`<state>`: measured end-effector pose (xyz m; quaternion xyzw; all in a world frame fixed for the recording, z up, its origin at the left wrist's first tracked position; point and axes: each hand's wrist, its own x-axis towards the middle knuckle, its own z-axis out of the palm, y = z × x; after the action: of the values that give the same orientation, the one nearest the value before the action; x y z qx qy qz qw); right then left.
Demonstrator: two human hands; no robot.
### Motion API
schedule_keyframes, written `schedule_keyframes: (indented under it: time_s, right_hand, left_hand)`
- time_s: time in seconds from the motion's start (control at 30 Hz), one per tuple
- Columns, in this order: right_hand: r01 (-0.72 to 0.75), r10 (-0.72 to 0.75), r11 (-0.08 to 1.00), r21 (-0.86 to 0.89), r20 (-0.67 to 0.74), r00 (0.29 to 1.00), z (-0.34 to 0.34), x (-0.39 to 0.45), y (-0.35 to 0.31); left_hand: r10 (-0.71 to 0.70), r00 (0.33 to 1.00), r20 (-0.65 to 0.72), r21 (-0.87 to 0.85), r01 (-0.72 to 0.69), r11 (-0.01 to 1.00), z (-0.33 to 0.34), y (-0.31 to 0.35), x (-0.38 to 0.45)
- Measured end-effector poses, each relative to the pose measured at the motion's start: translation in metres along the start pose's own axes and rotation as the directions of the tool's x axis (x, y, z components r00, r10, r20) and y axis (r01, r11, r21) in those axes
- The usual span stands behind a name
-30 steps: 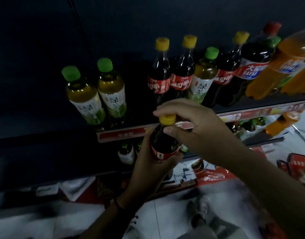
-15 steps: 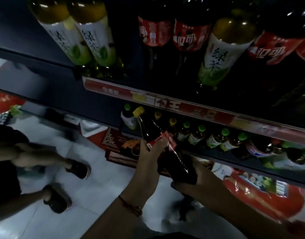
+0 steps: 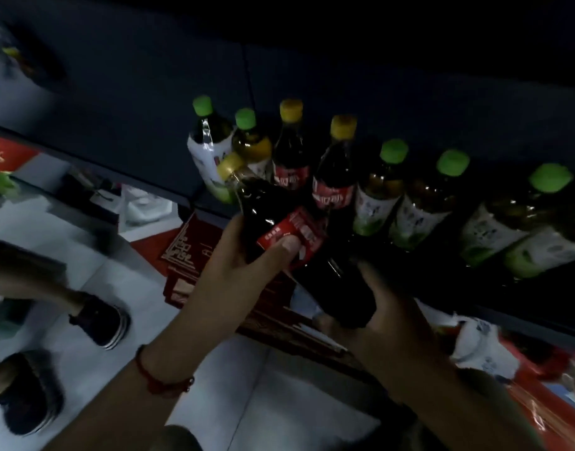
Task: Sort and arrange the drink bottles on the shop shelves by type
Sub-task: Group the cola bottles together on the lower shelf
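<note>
I hold a dark cola bottle (image 3: pixel 263 203) with a yellow cap and red label, tilted with its cap up-left, in front of the low shelf. My left hand (image 3: pixel 243 255) grips it at the label, thumb on the red band. My right hand (image 3: pixel 377 307) cups its base from below. Behind it on the shelf stand two more yellow-capped cola bottles (image 3: pixel 336 177). Two green-capped tea bottles (image 3: pixel 211 148) stand at the row's left end, and several more tea bottles (image 3: pixel 419 206) run to the right.
The dark shelf back panel (image 3: pixel 312 76) fills the top. Red cartons (image 3: pixel 188 252) lie on the floor under the shelf. Another person's legs and dark shoes (image 3: pixel 99 320) stand at the left on the white tiled floor (image 3: pixel 116 281). A white bag (image 3: pixel 142 203) lies by the shelf.
The view has dropped from the upper shelf to the low one. The cola bottle has come down with both hands and now tilts in front of the low row; my right hand moved from cap to base.
</note>
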<state>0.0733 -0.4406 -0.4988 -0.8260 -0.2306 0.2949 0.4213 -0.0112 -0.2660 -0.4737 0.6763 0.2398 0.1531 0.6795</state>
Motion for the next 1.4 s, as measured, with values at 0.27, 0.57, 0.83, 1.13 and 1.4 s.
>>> schedule_keyframes:
  time_s: [0.27,0.57,0.83,1.13,1.4]
  right_hand:
    - [0.312,-0.316,0.934,0.172,-0.008,0.949,0.01,-0.021,0.073]
    - [0.458,-0.437,0.872,0.171,-0.148,0.887,-0.013,-0.091,0.099]
    - [0.417,-0.422,0.906,-0.066,-0.133,0.897,0.005,-0.075,0.093]
    - [0.25,-0.252,0.967,-0.05,-0.045,0.967,0.031,0.008,0.064]
    - [0.137,-0.126,0.982,0.133,-0.082,0.989,0.05,0.059,0.069]
  left_hand:
    - [0.244,0.957,-0.159,0.181,-0.214,0.96,0.037,-0.043,-0.06]
    - [0.298,0.947,-0.123,0.281,-0.255,0.925,0.09,-0.033,-0.12]
    - [0.337,0.927,-0.162,0.233,-0.296,0.926,0.096,-0.035,-0.115]
    - [0.337,0.936,0.107,0.482,-0.345,0.805,0.027,-0.026,-0.057]
    - [0.621,0.781,0.057,0.993,-0.111,0.048,-0.048,0.003,0.099]
